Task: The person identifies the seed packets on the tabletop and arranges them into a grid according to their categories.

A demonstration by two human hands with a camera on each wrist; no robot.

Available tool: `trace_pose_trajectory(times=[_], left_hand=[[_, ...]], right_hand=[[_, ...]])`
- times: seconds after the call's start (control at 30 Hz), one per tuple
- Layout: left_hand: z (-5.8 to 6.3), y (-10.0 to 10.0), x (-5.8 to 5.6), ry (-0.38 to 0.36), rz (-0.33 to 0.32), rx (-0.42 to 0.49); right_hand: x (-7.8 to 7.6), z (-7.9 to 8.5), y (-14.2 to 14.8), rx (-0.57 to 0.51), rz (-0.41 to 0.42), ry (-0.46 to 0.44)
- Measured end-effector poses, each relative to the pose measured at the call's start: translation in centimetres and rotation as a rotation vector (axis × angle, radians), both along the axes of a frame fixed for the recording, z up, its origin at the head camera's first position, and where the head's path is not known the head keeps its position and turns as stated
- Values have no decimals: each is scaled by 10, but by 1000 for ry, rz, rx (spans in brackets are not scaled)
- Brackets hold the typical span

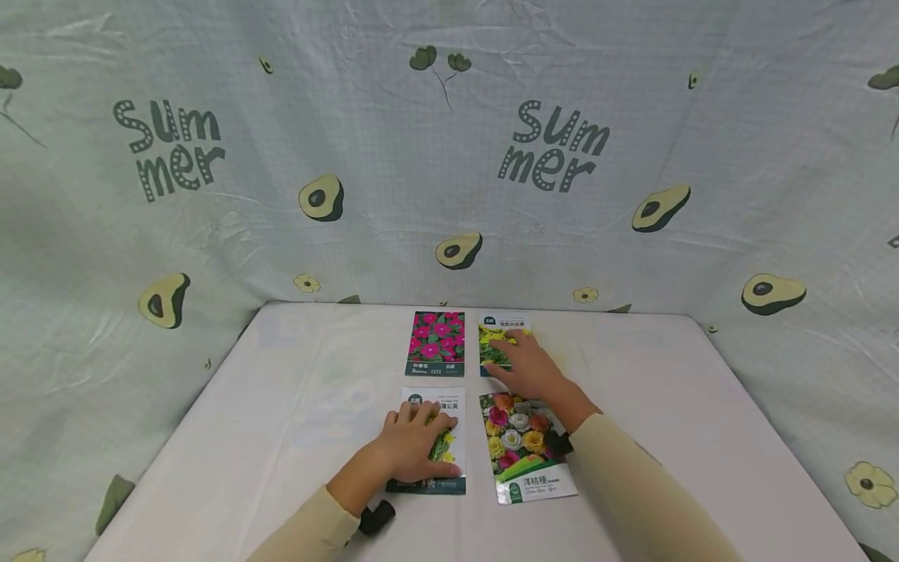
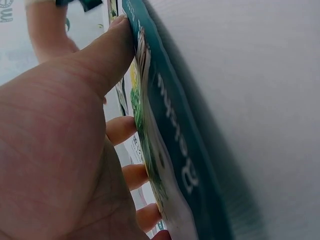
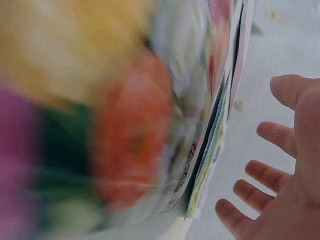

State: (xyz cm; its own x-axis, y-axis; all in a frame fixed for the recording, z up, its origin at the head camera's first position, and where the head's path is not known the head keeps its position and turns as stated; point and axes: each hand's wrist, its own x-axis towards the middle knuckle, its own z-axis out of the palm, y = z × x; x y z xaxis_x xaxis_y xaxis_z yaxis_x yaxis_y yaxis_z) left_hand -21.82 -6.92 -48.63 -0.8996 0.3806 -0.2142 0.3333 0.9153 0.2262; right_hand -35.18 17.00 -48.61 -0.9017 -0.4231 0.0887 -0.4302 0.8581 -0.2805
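My left hand (image 1: 410,446) lies over a seed packet with yellow flowers and a teal lower band (image 1: 444,446), at the front left of a group of packets. In the left wrist view its thumb (image 2: 112,47) and fingertips touch the packet's face. Over the back right packet, also with yellow flowers (image 1: 491,334), my right hand (image 1: 527,367) is spread. The right wrist view shows its fingers (image 3: 270,175) apart and holding nothing. Beneath the right wrist lies a packet with multicoloured blooms (image 1: 518,441), slightly turned; it looms blurred in the right wrist view.
A packet with pink flowers (image 1: 435,343) lies at the back left, beside the one under my right hand. All lie on a pale table (image 1: 309,437). A printed cloth with avocados (image 1: 393,140) hangs behind and at both sides. Dark wrist devices (image 1: 377,517) sit at the sleeves.
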Motion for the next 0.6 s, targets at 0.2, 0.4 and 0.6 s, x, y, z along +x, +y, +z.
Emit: trace_pose_trajectory(times=[0.2, 0.4, 0.6], left_hand=[[-5, -1, -3, 19, -4, 5], [-1, 0, -2, 14, -4, 8], [1, 2, -1, -17, 15, -8]], right_hand=[[45, 3, 11, -16, 18, -68], [84, -1, 20, -39, 45, -116], [109, -3, 24, 7, 139, -134]])
